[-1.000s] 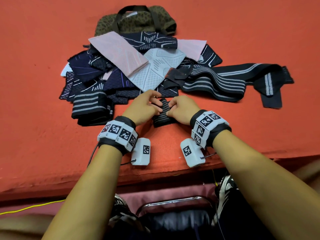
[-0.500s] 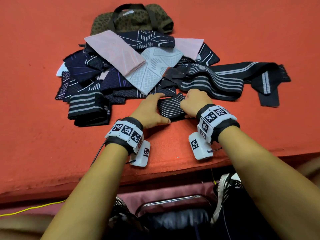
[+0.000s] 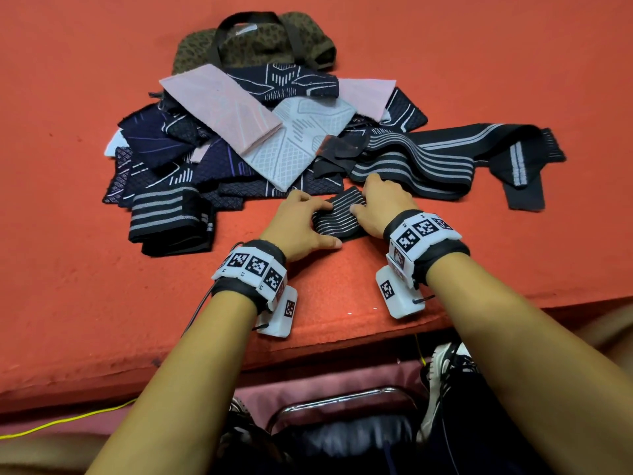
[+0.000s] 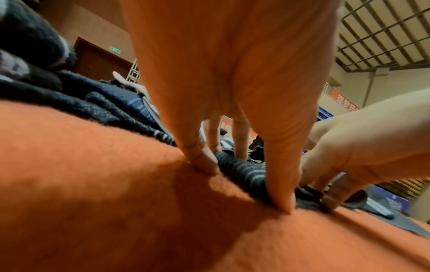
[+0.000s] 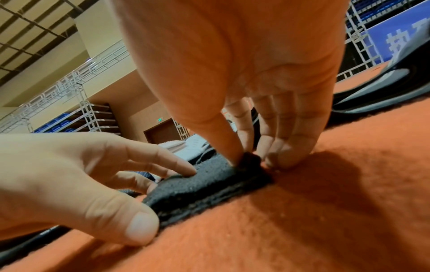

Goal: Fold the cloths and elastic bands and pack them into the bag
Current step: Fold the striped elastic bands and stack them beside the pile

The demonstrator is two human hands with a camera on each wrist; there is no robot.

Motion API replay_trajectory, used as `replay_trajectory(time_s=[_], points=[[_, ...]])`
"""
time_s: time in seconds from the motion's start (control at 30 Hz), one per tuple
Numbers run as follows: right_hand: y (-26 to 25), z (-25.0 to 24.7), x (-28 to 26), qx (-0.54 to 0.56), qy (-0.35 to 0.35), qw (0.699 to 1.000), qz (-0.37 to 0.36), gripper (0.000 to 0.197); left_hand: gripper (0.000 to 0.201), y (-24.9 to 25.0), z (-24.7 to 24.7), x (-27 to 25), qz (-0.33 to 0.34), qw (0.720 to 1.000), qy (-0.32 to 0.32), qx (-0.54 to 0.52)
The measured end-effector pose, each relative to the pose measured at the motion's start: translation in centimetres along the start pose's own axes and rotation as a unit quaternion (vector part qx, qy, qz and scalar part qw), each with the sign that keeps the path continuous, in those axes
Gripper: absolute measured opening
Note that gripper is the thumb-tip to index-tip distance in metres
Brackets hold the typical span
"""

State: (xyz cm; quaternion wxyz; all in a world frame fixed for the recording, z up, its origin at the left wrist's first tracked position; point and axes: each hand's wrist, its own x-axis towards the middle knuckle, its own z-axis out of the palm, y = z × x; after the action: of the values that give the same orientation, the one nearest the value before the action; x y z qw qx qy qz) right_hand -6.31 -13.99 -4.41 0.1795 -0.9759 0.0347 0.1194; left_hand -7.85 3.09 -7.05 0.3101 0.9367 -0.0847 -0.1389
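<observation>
Band: small black band (image 3: 337, 214) with grey stripes, folded, flat on the desk (image 3: 85, 286), just in front of the cloth pile (image 3: 239, 132).
Left hand: left hand (image 3: 301, 224) grasps the band's left end; thumb at the near edge, fingers (image 4: 197, 158) curled over the far edge.
Right hand: right hand (image 3: 383, 204) pinches the right end between thumb and fingers (image 5: 286, 150).
Bag: bag (image 3: 257, 42) lies behind the pile, well apart from the band.
Risk: the elastic likely springs open if either grip loosens. Carrying it low across the pile may drag the loose cloths.
Edges: desk front edge lies near both wrists; pulling the band back may tip it off.
Room: bare desk to the left and right front; folded band (image 3: 171, 217) left, long strap (image 3: 428, 159) right.
</observation>
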Motion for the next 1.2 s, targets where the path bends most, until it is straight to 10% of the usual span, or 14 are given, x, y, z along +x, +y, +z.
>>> replay_trajectory(time_s=[0.17,1.2], points=[[-0.2,-0.1,-0.3,0.038,-0.027,0.999,0.0,0.044,0.045,0.1,-0.2,0.1,0.001,0.999,0.028,-0.026],[-7.5,0.3,1.0,0.177,-0.036,0.964,-0.194,0.013,0.022,-3.9,-8.4,-3.3,-0.12,0.949,0.251,-0.148]])
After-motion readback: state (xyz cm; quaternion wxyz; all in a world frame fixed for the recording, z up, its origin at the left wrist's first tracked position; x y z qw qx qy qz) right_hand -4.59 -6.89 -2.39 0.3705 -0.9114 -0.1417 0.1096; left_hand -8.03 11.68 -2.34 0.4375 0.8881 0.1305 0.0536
